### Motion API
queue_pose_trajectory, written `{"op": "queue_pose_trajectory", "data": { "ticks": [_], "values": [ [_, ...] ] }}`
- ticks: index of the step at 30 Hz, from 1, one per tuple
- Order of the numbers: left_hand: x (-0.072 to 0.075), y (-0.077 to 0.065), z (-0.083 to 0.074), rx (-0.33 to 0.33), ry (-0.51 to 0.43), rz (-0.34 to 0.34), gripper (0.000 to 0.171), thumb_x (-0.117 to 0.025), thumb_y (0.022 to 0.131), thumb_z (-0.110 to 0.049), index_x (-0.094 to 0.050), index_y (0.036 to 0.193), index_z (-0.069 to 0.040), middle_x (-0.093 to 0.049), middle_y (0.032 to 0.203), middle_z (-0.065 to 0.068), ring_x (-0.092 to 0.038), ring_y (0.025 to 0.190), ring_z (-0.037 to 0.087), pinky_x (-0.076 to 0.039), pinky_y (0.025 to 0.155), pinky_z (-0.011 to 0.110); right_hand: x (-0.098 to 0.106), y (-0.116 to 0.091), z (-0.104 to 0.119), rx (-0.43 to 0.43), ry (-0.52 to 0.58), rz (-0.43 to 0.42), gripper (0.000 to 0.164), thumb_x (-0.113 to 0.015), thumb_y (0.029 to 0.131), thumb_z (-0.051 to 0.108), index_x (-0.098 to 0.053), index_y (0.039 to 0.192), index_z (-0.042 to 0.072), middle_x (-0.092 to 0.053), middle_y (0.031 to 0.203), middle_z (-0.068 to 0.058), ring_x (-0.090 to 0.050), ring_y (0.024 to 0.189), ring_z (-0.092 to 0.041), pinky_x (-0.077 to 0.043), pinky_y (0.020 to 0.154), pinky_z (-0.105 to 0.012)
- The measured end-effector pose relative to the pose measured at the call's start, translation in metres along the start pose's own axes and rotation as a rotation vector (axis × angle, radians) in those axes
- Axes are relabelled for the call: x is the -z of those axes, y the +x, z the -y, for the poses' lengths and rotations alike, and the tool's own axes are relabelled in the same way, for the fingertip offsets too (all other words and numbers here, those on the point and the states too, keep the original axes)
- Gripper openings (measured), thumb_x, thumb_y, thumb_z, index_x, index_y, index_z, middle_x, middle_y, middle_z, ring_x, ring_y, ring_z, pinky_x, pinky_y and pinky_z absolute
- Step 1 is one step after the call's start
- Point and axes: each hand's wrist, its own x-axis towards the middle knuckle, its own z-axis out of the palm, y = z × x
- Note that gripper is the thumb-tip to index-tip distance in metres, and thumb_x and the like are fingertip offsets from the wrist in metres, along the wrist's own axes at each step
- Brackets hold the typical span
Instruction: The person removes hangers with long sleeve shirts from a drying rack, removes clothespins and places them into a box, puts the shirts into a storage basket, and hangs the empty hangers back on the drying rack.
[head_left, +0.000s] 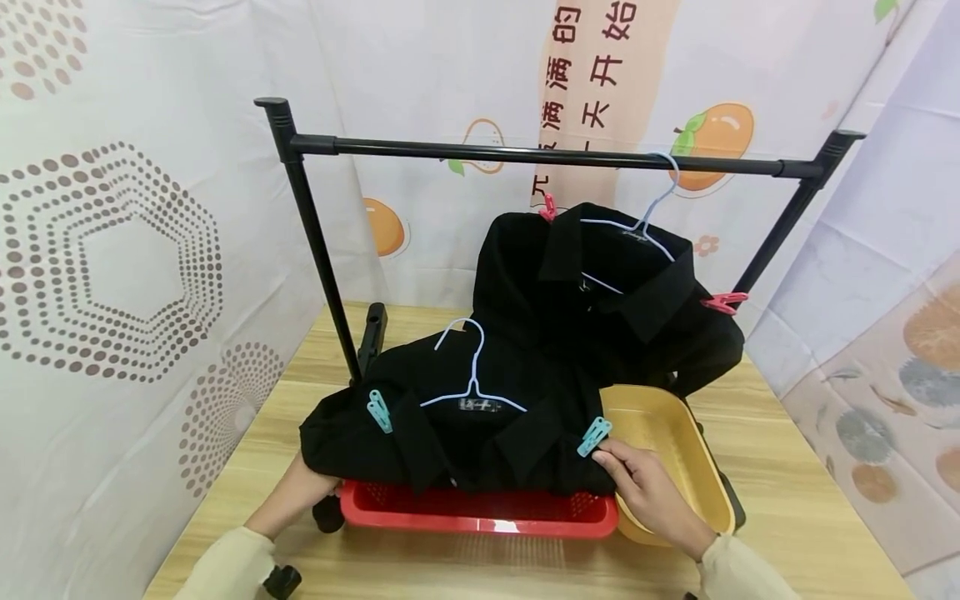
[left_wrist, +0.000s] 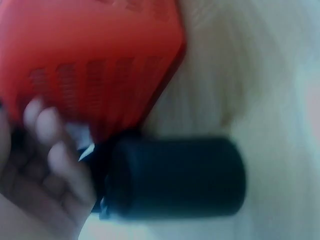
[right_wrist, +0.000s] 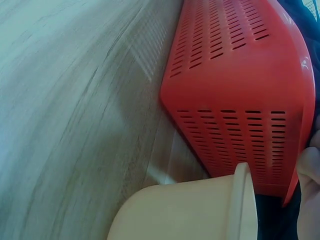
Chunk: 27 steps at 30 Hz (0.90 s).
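Note:
A black collared shirt [head_left: 480,450] lies over a red slotted basket [head_left: 480,521], a pale blue hanger [head_left: 474,379] inside its neck. A teal clip [head_left: 379,411] sits on its left shoulder, another teal clip [head_left: 595,437] on its right. My right hand [head_left: 648,492] pinches the cloth at the right shoulder, thumb on top, just below that clip. Under the left shoulder goes my left hand [head_left: 318,482], mostly hidden by cloth. In the left wrist view its bent fingers [left_wrist: 67,170] are beside the basket's wall; I cannot tell whether they grip cloth.
A black rack's bar [head_left: 495,154] spans the back. From it hangs another black shirt [head_left: 637,333] on a pale blue hanger [head_left: 663,196], with a red clip [head_left: 724,302] at its right shoulder. A yellow tub [head_left: 712,475] stands right of the basket. A black rack foot [left_wrist: 180,177] lies near the left hand.

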Motion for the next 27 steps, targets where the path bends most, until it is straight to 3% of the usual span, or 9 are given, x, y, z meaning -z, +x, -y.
{"op": "queue_pose_trajectory", "data": {
  "ticks": [3, 5, 8, 10, 13, 15, 19, 22, 27],
  "values": [
    [0.013, 0.006, 0.002, 0.016, -0.046, 0.063, 0.027, -0.059, 0.100, -0.012, -0.059, 0.074, -0.002, -0.057, 0.061, 0.004, -0.057, 0.055, 0.017, -0.050, 0.056, 0.029, 0.000, 0.001, 0.000, -0.007, 0.006, 0.013, 0.032, -0.063, 0.099, -0.005, -0.061, 0.093, 0.026, -0.040, 0.074, 0.017, -0.046, 0.067, -0.002, -0.040, 0.060, -0.020],
    [0.023, 0.010, 0.001, 0.033, -0.049, 0.054, 0.025, -0.057, 0.099, -0.009, -0.061, 0.077, 0.001, -0.058, 0.061, 0.007, -0.057, 0.055, 0.019, -0.049, 0.055, 0.030, 0.000, 0.001, -0.001, -0.012, 0.004, 0.013, 0.031, -0.062, 0.100, -0.004, -0.060, 0.092, 0.026, -0.039, 0.073, 0.017, -0.045, 0.066, -0.002, -0.040, 0.059, -0.020],
    [0.037, 0.013, -0.002, 0.044, -0.064, -0.019, 0.015, -0.053, 0.100, -0.003, -0.063, 0.100, 0.007, -0.061, 0.072, 0.011, -0.059, 0.058, 0.022, -0.050, 0.055, 0.032, 0.000, 0.000, -0.002, -0.032, 0.005, 0.011, 0.031, -0.061, 0.101, -0.003, -0.059, 0.092, 0.027, -0.038, 0.072, 0.018, -0.044, 0.064, -0.002, -0.038, 0.057, -0.020],
    [0.044, 0.013, -0.006, 0.000, -0.044, -0.101, 0.020, -0.049, 0.102, -0.002, -0.061, 0.113, 0.010, -0.063, 0.085, 0.016, -0.059, 0.064, 0.022, -0.050, 0.055, 0.032, 0.000, 0.000, -0.002, -0.052, 0.007, 0.011, 0.031, -0.061, 0.102, -0.001, -0.059, 0.092, 0.029, -0.037, 0.071, 0.019, -0.042, 0.062, -0.001, -0.038, 0.056, -0.018],
    [0.049, 0.012, -0.014, -0.147, 0.046, -0.214, 0.026, -0.051, 0.108, -0.011, -0.059, 0.129, 0.003, -0.062, 0.109, 0.016, -0.060, 0.081, 0.018, -0.052, 0.062, 0.028, 0.001, -0.001, -0.002, -0.053, 0.006, 0.008, 0.031, -0.060, 0.102, -0.002, -0.059, 0.092, 0.028, -0.036, 0.071, 0.019, -0.041, 0.061, 0.000, -0.037, 0.055, -0.019],
    [0.050, 0.012, -0.021, -0.265, 0.125, -0.237, 0.027, -0.054, 0.108, -0.016, -0.062, 0.131, -0.004, -0.063, 0.117, 0.014, -0.059, 0.091, 0.016, -0.052, 0.070, 0.026, 0.002, -0.001, -0.002, -0.054, 0.002, 0.008, 0.032, -0.060, 0.102, -0.002, -0.059, 0.091, 0.028, -0.036, 0.071, 0.019, -0.040, 0.061, 0.000, -0.037, 0.055, -0.019],
    [0.044, 0.013, -0.038, -0.515, 0.313, -0.171, 0.026, -0.066, 0.103, -0.025, -0.070, 0.129, -0.019, -0.067, 0.120, -0.003, -0.054, 0.105, 0.011, -0.046, 0.084, 0.029, 0.003, 0.001, -0.001, -0.056, -0.003, 0.002, 0.033, -0.061, 0.101, -0.002, -0.058, 0.091, 0.029, -0.035, 0.071, 0.019, -0.040, 0.061, 0.000, -0.037, 0.056, -0.018],
    [0.039, 0.016, -0.046, -0.678, 0.393, -0.139, 0.023, -0.075, 0.097, -0.021, -0.076, 0.119, -0.027, -0.068, 0.113, -0.014, -0.051, 0.104, 0.009, -0.043, 0.084, 0.032, 0.003, 0.002, 0.000, -0.032, -0.007, -0.010, 0.033, -0.062, 0.100, -0.004, -0.060, 0.092, 0.028, -0.036, 0.071, 0.018, -0.040, 0.062, 0.000, -0.037, 0.056, -0.018],
    [0.033, 0.021, -0.050, -0.855, 0.341, -0.113, 0.022, -0.083, 0.086, -0.007, -0.081, 0.101, -0.024, -0.064, 0.092, -0.018, -0.053, 0.083, 0.005, -0.040, 0.073, 0.020, 0.002, 0.002, 0.001, 0.019, -0.020, -0.025, 0.033, -0.064, 0.097, -0.007, -0.062, 0.093, 0.025, -0.042, 0.072, 0.016, -0.044, 0.065, -0.001, -0.038, 0.058, -0.018]
  ]
}}
